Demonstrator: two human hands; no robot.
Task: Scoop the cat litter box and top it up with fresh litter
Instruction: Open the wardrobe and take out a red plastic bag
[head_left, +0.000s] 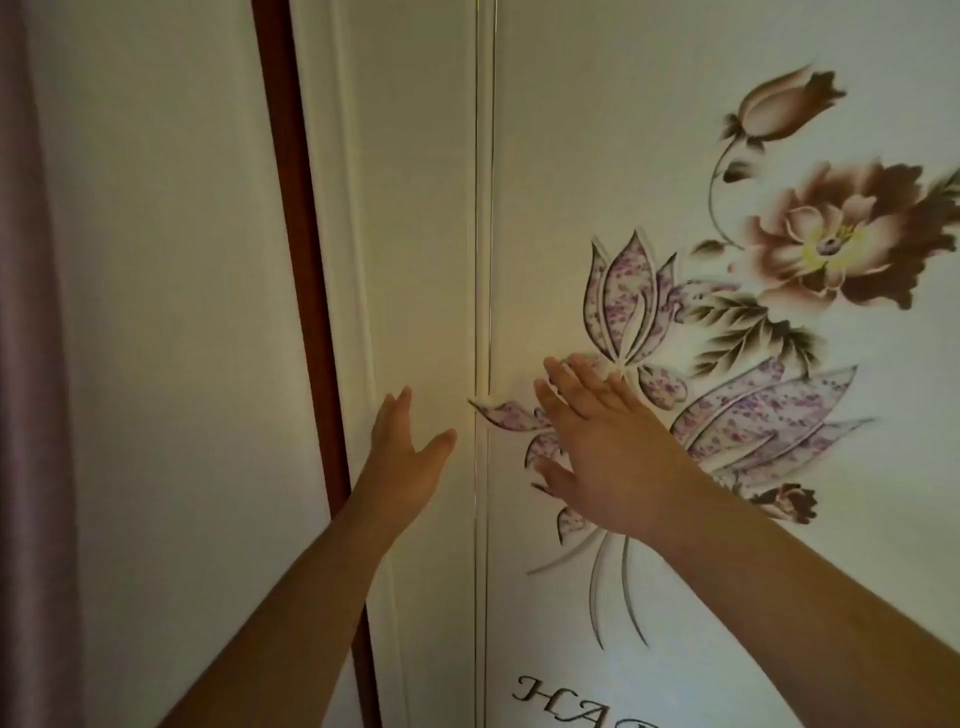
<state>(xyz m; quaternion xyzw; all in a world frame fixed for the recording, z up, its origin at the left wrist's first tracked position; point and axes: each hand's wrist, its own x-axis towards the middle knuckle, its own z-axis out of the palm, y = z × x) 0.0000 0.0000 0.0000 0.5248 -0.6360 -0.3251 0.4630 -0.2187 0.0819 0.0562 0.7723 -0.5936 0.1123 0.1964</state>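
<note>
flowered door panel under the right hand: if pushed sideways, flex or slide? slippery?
The panel looks flat and rigid, so it probably will not flex. The thin vertical strip at its edge suggests a sliding door, likely moving as one piece. The surface looks smooth with no handle in view, so the right hand, flat-fingered, may slip.

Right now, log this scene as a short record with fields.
left hand: open, fingers straight, at the plain panel left of the seam
right hand: open, flat over the flower panel
contact with panels: cannot tell
print: flowers, leaves, lettering partly cut off
far left: curtain
litter box: not in view
</note>
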